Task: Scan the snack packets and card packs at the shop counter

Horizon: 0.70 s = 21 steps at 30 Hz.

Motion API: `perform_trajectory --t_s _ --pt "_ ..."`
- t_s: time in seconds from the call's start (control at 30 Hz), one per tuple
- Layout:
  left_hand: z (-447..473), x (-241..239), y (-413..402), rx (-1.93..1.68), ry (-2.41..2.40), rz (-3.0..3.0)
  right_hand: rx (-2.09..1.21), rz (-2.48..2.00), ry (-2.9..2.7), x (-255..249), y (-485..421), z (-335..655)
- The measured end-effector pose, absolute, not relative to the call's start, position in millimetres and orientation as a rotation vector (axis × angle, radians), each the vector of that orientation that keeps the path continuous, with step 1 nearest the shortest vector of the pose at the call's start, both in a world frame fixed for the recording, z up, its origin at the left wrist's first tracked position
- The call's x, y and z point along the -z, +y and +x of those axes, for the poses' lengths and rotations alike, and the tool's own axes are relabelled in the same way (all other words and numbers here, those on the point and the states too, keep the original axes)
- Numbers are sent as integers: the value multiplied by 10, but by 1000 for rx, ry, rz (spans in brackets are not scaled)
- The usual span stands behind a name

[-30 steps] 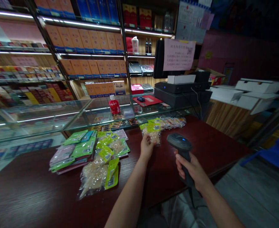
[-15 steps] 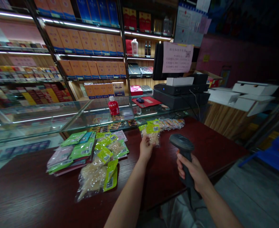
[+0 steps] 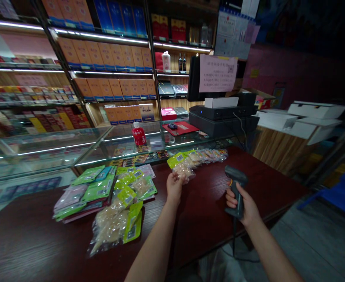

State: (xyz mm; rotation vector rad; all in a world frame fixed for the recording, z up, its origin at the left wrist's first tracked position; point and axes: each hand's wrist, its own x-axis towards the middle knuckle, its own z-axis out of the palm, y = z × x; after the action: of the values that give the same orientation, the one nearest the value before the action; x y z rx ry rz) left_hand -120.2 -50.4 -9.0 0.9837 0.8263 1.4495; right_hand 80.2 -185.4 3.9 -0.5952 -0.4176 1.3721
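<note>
My left hand [image 3: 174, 185] grips a clear snack packet [image 3: 180, 167] with a yellow-green label, held tilted just above the dark red counter [image 3: 207, 203]. My right hand [image 3: 244, 203] is wrapped round the handle of a black barcode scanner [image 3: 235, 184], which stands upright to the right of the packet with its head turned toward it. Behind the held packet lies a row of similar snack packets [image 3: 209, 155]. To the left sits a loose pile of green and clear snack packets [image 3: 110, 196].
A glass display case [image 3: 72, 145] runs along the counter's far edge with a red bottle [image 3: 138, 134] on it. A black till with monitor [image 3: 219, 113] stands at the back right. Shelves of boxed goods [image 3: 108, 55] fill the wall. A blue chair [image 3: 337, 192] is at right.
The scanner has swung from pointing at the camera to upright and moved right. My left hand has tilted the packet down and to the left.
</note>
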Motion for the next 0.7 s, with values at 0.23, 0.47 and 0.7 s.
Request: perform_trajectory --t_s 0.23,0.47,0.7 --pt "-1205 7 -610 -1323 879 1137 -1387 -591 -419 -9 -1873 779" --pt "-1166 -13 -660 -1108 814 1293 -1395 -618 -426 -36 -1865 780" --pt "-1124 -76 -661 -923 952 1214 -1398 -612 -423 -36 -1872 766"
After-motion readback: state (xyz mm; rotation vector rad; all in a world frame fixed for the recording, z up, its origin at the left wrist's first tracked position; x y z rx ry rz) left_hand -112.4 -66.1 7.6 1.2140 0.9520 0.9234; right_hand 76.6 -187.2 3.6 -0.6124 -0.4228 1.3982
